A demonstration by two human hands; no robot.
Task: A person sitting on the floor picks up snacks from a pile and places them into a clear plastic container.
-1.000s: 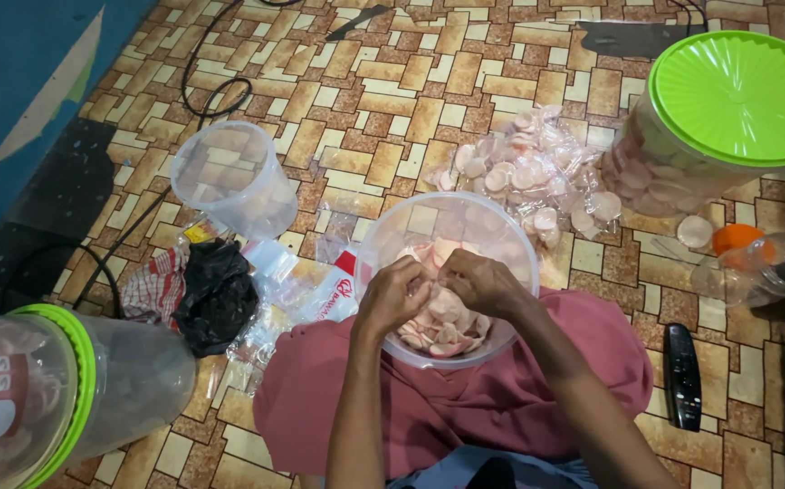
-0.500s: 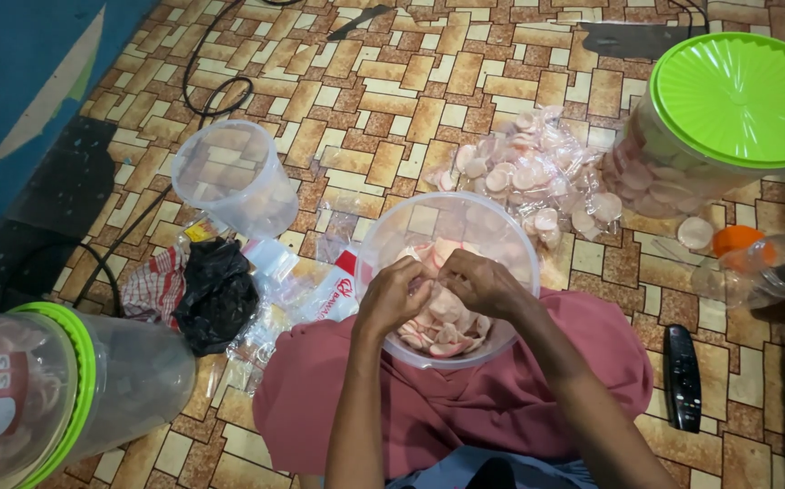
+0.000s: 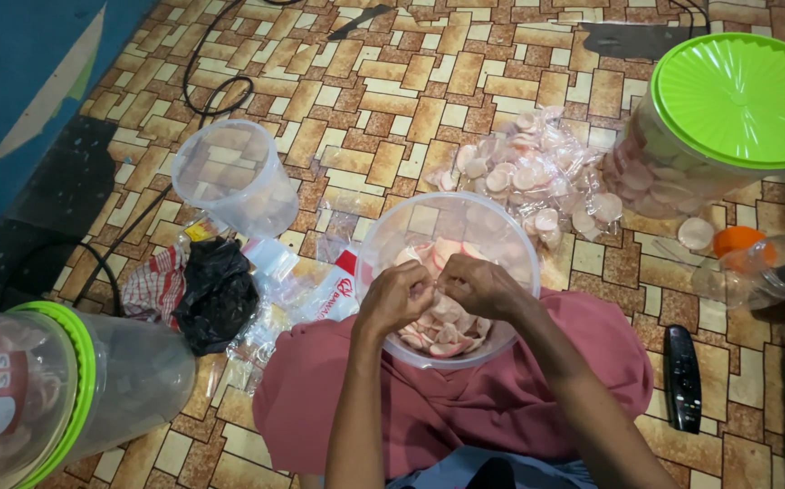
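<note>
So right now both your hands are up over the clear plastic tub (image 3: 383, 244) in your lap. Your left hand (image 3: 395, 297) and right hand (image 3: 480, 286) are touching each other, fingers curled shut and pinching something small between them. It looks like a little clear packet, but it's too small to say for sure. The tub sits on the pink cloth (image 3: 465, 398) across your legs and holds a low layer of pale pink round crackers (image 3: 442, 326), well under halfway up.

As for how far along you are, I'd guess somewhere in the middle. There's a whole heap of bagged crackers (image 3: 528, 177) on the floor just beyond the tub, so there's plenty left. The big jar with the green lid (image 3: 727, 118) at the far right looks pretty full and is closed. The empty clear tub (image 3: 234, 186) at the far left has nothing in it, and another green-rimmed jar (image 3: 57, 389) lies on its side at your near left.

The floor (image 3: 392, 100) is brown and cream patterned tile. There's a black bag (image 3: 216, 290) and loose plastic wrappers (image 3: 297, 276) to your left, a black remote (image 3: 682, 376) to your right, a cable (image 3: 202, 86) along the blue wall (image 3: 12, 63).
</note>
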